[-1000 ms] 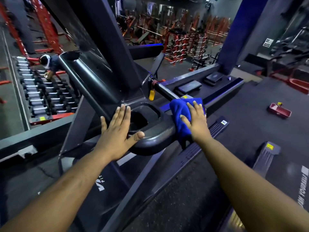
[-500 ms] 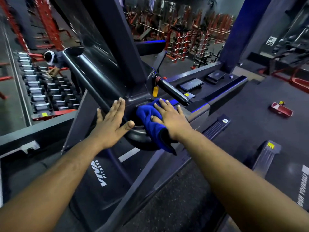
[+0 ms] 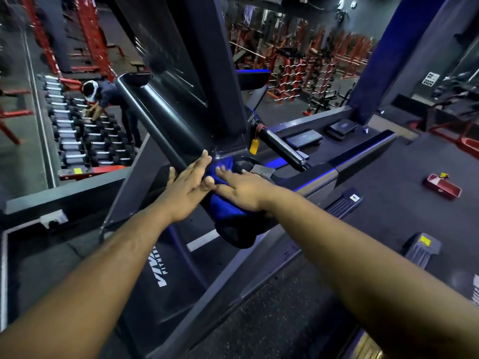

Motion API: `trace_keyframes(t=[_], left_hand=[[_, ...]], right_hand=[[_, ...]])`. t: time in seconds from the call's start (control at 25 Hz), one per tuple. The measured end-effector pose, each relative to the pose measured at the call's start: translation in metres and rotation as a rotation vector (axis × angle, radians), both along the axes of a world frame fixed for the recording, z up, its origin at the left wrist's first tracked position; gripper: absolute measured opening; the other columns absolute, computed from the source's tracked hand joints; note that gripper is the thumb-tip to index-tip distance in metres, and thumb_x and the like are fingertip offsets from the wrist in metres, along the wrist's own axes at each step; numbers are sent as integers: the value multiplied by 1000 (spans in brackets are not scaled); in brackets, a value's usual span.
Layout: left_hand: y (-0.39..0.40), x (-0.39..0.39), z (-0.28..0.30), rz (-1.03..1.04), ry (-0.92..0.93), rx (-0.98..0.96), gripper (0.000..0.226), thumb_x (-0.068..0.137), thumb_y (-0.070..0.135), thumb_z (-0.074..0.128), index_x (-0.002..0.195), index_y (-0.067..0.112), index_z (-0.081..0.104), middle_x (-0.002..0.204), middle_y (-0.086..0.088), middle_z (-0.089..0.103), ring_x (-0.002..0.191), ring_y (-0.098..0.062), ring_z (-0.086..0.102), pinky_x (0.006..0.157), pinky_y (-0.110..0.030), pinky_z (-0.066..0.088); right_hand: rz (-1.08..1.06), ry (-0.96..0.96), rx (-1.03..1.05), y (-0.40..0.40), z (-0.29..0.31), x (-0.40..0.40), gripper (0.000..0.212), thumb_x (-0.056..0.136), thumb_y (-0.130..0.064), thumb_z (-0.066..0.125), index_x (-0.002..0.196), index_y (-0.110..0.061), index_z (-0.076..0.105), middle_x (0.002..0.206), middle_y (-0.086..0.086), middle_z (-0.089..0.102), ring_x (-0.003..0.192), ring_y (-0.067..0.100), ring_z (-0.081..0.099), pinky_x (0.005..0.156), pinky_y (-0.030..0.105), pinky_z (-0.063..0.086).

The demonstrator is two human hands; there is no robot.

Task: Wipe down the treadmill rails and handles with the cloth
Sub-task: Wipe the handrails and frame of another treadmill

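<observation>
A blue cloth (image 3: 222, 203) lies over the dark treadmill console tray by the cup holder (image 3: 243, 164), its lower end hanging off the edge. My right hand (image 3: 243, 189) presses flat on the cloth with straight fingers. My left hand (image 3: 188, 185) rests flat with straight fingers on the lower end of the left handrail (image 3: 153, 125), its thumb touching the cloth. A short black handle (image 3: 282, 149) with a yellow safety tag (image 3: 254, 146) sticks out to the right of the console post.
The treadmill deck with white "VIVA FITNESS" lettering (image 3: 160, 270) lies below. A person (image 3: 106, 99) bends over a dumbbell rack (image 3: 85, 136) at the left. A red tray (image 3: 443, 189) sits on the floor at the right. Red racks fill the background.
My right hand has slid the cloth leftward along the console rim, from the right end over the cup holder to beside my left hand. The left hand has stayed near the rail's base.
</observation>
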State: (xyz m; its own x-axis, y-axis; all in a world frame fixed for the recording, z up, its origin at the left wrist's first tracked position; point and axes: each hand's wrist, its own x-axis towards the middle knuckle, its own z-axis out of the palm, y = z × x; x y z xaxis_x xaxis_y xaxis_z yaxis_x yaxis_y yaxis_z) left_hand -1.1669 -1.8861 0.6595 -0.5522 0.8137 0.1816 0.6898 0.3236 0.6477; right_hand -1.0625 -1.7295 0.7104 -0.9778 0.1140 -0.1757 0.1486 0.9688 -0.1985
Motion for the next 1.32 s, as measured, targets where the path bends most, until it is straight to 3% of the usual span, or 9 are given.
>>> trace_keyframes(t=[0.12, 0.2, 0.28, 0.4, 0.52, 0.72, 0.88, 1.0, 1.32], left_hand=[[-1, 1, -1, -15, -47, 14, 119, 61, 100, -3, 158, 31, -6, 164, 18, 13, 151, 0, 1, 120, -48, -18], [-2, 1, -2, -17, -115, 50, 117, 59, 101, -2, 156, 36, -5, 164, 20, 13, 150, 3, 0, 120, -47, -18], [-2, -2, -2, -30, -201, 90, 116, 58, 102, 1, 155, 40, -1, 162, 23, 16, 149, 4, 5, 120, -46, -18], [-2, -4, -1, -33, -180, 63, 112, 60, 101, 0, 155, 41, -1, 160, 27, 16, 149, 6, 3, 120, -47, -17], [-1, -3, 0, -29, -124, 12, 112, 61, 101, -2, 155, 40, -5, 160, 28, 12, 148, 9, -4, 120, -47, -17], [2, -1, -3, -4, -62, -22, 112, 64, 99, -4, 157, 36, -8, 164, 20, 10, 148, 7, -10, 121, -50, -16], [5, 1, -4, 14, -41, -10, 115, 61, 100, -5, 156, 35, -7, 165, 17, 11, 149, 4, -9, 121, -51, -15], [2, 2, -1, -3, -29, -46, 117, 60, 100, -7, 157, 34, -8, 165, 19, 10, 149, 5, -10, 120, -49, -18], [4, 0, -3, 27, 21, -73, 116, 61, 99, -8, 156, 34, -11, 165, 17, 10, 150, 1, -7, 119, -53, -17]], right_hand=[[30, 179, 87, 7, 2, 24, 49, 99, -58, 38, 125, -21, 59, 108, 4, 69, 106, 27, 62, 87, 37, 40], [-52, 159, 164, -7, -2, 5, 47, 97, -61, 36, 90, -19, 58, 90, 3, 66, 97, 28, 63, 84, 39, 40], [-159, 165, 177, -22, -10, -8, 47, 95, -62, 34, 82, -20, 51, 96, 8, 69, 96, 31, 63, 79, 40, 38], [67, 396, 117, 2, -18, 21, 54, 93, -65, 34, 110, -22, 61, 109, 2, 70, 104, 25, 63, 83, 39, 42], [343, 384, 72, 79, -15, 44, 58, 93, -53, 47, 141, -20, 53, 127, 2, 62, 118, 20, 57, 98, 37, 41], [-6, 350, -90, 119, -12, 14, 62, 95, -51, 45, 149, -19, 44, 150, 7, 47, 137, 26, 46, 116, 37, 33], [-107, 141, 94, 54, -19, -10, 54, 100, -51, 42, 152, -36, 33, 166, -8, 12, 153, 12, 11, 122, 51, 9], [-77, 125, 68, 62, -13, 6, 49, 100, -56, 37, 148, -45, 37, 164, -13, 18, 150, 10, 19, 121, 54, 8], [-161, 103, 98, 52, -6, 10, 62, 97, -64, 35, 152, -36, 32, 161, -9, 26, 150, 11, 16, 116, 69, -1]])
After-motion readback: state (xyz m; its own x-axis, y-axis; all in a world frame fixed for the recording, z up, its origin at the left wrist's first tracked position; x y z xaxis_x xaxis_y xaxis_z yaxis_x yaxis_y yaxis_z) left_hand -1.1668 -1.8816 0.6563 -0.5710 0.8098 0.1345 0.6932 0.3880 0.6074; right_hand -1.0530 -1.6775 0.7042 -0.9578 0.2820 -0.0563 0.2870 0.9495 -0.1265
